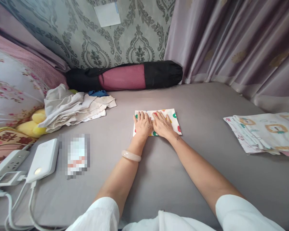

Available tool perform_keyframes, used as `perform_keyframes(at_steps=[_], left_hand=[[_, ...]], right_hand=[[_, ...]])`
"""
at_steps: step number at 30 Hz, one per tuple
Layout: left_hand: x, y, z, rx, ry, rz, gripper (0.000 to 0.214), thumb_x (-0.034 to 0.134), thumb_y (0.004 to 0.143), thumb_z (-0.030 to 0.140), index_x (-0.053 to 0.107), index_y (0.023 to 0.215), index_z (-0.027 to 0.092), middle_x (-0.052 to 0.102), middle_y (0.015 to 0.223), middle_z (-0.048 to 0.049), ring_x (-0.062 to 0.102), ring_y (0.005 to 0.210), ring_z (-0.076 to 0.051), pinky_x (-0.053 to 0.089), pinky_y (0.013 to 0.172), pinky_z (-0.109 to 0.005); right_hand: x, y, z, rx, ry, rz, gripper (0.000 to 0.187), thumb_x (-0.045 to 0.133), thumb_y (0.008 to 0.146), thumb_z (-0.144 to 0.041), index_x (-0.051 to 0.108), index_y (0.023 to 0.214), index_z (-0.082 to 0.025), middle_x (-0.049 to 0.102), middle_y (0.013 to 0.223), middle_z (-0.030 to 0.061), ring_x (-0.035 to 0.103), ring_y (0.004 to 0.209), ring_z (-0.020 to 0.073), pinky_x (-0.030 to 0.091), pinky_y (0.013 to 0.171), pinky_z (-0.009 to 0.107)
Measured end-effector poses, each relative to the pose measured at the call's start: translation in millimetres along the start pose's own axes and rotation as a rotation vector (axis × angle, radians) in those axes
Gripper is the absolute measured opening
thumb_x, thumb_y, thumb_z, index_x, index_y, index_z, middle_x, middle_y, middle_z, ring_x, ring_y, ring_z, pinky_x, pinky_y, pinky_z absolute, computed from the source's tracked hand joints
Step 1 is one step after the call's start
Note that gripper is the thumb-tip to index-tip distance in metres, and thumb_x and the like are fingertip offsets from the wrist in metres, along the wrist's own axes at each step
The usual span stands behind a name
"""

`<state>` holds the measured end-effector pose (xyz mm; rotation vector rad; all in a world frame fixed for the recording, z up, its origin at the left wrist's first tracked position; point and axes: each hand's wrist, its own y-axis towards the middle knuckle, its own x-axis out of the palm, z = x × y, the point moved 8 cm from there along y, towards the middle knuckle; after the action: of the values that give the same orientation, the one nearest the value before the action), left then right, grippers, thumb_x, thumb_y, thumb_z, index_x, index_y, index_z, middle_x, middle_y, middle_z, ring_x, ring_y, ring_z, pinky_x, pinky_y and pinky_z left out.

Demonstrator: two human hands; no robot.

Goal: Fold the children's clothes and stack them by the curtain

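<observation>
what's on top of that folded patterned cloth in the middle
The left hand and right hand rest palm-down, side by side, on the folded cloth. The part directly beneath them is covered and can't be seen.

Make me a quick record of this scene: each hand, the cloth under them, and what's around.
Left hand: flat on patterned cloth, bangle on wrist
Right hand: flat on the same cloth
Cloth: white with colorful shapes
Left side: rumpled cloths, power bank, power strip
Right side: pile of cloths
Far side: long bundle by the wall
</observation>
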<state>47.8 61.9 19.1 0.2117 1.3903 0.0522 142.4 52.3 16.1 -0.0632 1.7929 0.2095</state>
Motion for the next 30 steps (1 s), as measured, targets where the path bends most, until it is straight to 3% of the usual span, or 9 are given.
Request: perform_keyframes(at_steps=[4, 11, 19, 25, 30], left_hand=[[-0.3, -3.6, 9.8, 0.037, -0.011, 0.038, 0.056, 0.020, 0.102, 0.035, 0.047, 0.143, 0.008, 0.042, 0.154, -0.0167, 0.029, 0.147, -0.030, 0.018, 0.121, -0.053], [17.3, -3.6, 12.1, 0.049, 0.012, -0.093, 0.059, 0.020, 0.102, 0.041, 0.040, 0.149, 0.012, 0.033, 0.159, -0.0146, 0.023, 0.150, -0.030, 0.018, 0.121, -0.053], [11.6, -2.1, 12.0, 0.056, -0.017, -0.067, 0.057, 0.025, 0.100, 0.042, 0.046, 0.145, 0.013, 0.037, 0.157, -0.0144, 0.027, 0.148, -0.031, 0.020, 0.120, -0.053], [-2.2, 3.5, -4.4, 0.005, -0.012, 0.035, 0.062, 0.025, 0.100, 0.045, 0.043, 0.146, 0.007, 0.036, 0.157, -0.0172, 0.026, 0.149, -0.029, 0.020, 0.122, -0.047], [9.2, 5.9, -15.7, -0.048, -0.019, -0.071, 0.067, 0.025, 0.100, 0.047, 0.035, 0.150, 0.005, 0.032, 0.159, -0.0193, 0.024, 0.149, -0.032, 0.020, 0.121, -0.049]], right_hand=[[-11.4, 0.1, 11.7, 0.054, -0.034, 0.082, 0.054, 0.025, 0.100, -0.025, 0.040, 0.150, -0.013, 0.030, 0.160, 0.0138, 0.022, 0.149, 0.0267, 0.013, 0.120, 0.052], [-0.6, -0.7, 23.0, 0.115, -0.054, -0.036, 0.056, 0.022, 0.101, -0.030, 0.035, 0.153, -0.016, 0.028, 0.162, 0.0110, 0.019, 0.150, 0.0263, 0.015, 0.119, 0.055], [0.1, 2.2, 25.6, 0.106, -0.028, -0.024, 0.055, 0.023, 0.100, -0.030, 0.037, 0.152, -0.016, 0.028, 0.162, 0.0112, 0.020, 0.150, 0.0266, 0.016, 0.119, 0.055], [-6.1, 3.4, 40.3, 0.156, -0.038, 0.040, 0.057, 0.025, 0.100, -0.031, 0.034, 0.153, -0.012, 0.024, 0.163, 0.0140, 0.017, 0.150, 0.0269, 0.013, 0.120, 0.053], [2.3, 2.3, 47.4, 0.198, -0.018, -0.014, 0.058, 0.024, 0.101, -0.034, 0.032, 0.154, -0.011, 0.024, 0.162, 0.0141, 0.019, 0.150, 0.0269, 0.014, 0.120, 0.052]])
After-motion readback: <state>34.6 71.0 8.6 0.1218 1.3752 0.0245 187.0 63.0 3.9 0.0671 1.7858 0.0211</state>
